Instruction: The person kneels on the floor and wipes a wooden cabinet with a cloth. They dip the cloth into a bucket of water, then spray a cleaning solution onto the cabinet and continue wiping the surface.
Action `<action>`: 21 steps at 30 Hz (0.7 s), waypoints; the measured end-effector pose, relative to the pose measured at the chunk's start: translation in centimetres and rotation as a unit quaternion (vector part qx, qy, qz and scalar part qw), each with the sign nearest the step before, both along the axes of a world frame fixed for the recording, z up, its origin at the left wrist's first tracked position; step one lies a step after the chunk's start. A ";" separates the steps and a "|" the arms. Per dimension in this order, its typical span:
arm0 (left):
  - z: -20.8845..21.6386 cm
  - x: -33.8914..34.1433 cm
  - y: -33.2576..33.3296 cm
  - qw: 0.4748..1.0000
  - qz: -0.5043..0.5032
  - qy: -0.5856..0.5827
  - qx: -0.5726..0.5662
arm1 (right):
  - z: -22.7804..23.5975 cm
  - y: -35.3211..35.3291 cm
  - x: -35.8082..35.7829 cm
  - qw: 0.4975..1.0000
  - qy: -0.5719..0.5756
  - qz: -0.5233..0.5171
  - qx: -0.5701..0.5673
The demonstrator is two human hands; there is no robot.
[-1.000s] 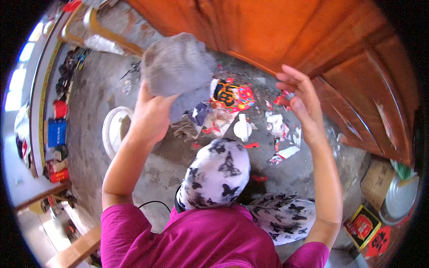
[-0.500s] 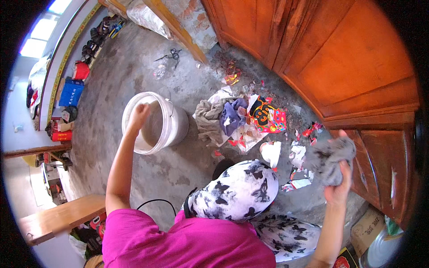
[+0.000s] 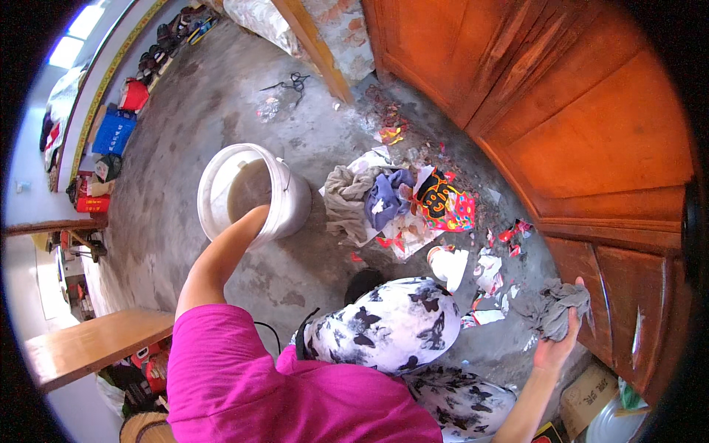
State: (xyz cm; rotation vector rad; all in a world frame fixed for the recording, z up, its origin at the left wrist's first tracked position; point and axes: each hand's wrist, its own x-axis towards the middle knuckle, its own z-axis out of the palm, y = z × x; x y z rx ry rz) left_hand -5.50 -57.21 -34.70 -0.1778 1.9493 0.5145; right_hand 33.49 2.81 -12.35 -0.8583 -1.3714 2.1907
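Observation:
My left forearm (image 3: 221,258) reaches down into a white bucket (image 3: 297,203) of murky water (image 3: 249,188). The hand itself is out of sight inside the bucket, so its fingers do not show. On the right, my right hand (image 3: 555,353) grips a crumpled grey cloth (image 3: 557,306), close to the lower front of a reddish-brown wooden cabinet (image 3: 583,140). Between the bucket and the cabinet, a grey cloth heap (image 3: 351,199), a purple-blue cloth (image 3: 385,198) and a colourful printed packet (image 3: 443,201) lie together on the concrete floor.
A white cup-like container (image 3: 447,266) lies near my knee, amid paper scraps (image 3: 487,273) and red bits along the cabinet's foot. A wooden bench (image 3: 96,343) stands at the left. A cardboard box (image 3: 588,399) sits at the lower right. Shoes and bags line the far-left wall.
My left hand has gone from above the bucket's opening down into it, out of sight. My right hand, still gripping the grey cloth, has moved lower and nearer to me beside the cabinet.

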 end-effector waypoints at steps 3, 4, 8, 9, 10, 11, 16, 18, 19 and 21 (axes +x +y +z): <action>2.5 -0.1 -2.5 0.999 0.011 -0.029 0.026 | -0.5 -0.3 0.0 1.000 -0.015 0.001 0.016; 4.0 0.1 -3.1 0.999 0.018 -0.022 0.035 | -0.5 -0.5 0.0 1.000 -0.017 0.000 0.024; 13.3 2.4 -1.7 0.991 0.042 0.093 0.092 | -1.2 -0.8 1.1 1.000 -0.014 -0.006 -0.004; 14.6 2.8 -2.0 0.986 0.072 0.102 0.109 | -1.3 -0.9 1.2 1.000 -0.015 -0.004 -0.005; 15.7 3.1 -2.3 0.980 0.101 0.112 0.126 | -1.4 -1.0 1.3 1.000 -0.016 -0.003 -0.005; 16.5 3.6 -2.6 0.974 0.113 0.144 0.132 | -1.4 -1.0 1.5 1.000 -0.018 -0.002 -0.003; 19.8 4.9 -1.8 0.940 0.135 0.254 0.181 | -1.6 -0.7 2.1 1.000 -0.001 -0.013 -0.007; 19.0 5.4 -3.4 0.926 0.110 0.304 0.198 | -1.5 -0.7 2.1 1.000 0.003 -0.011 -0.015; 18.7 5.5 -3.8 0.918 0.084 0.337 0.190 | -1.5 -0.8 2.1 1.000 -0.001 -0.011 -0.012; 18.6 5.6 -3.2 0.896 0.001 0.423 0.137 | -1.1 -0.9 2.0 1.000 -0.007 -0.014 -0.007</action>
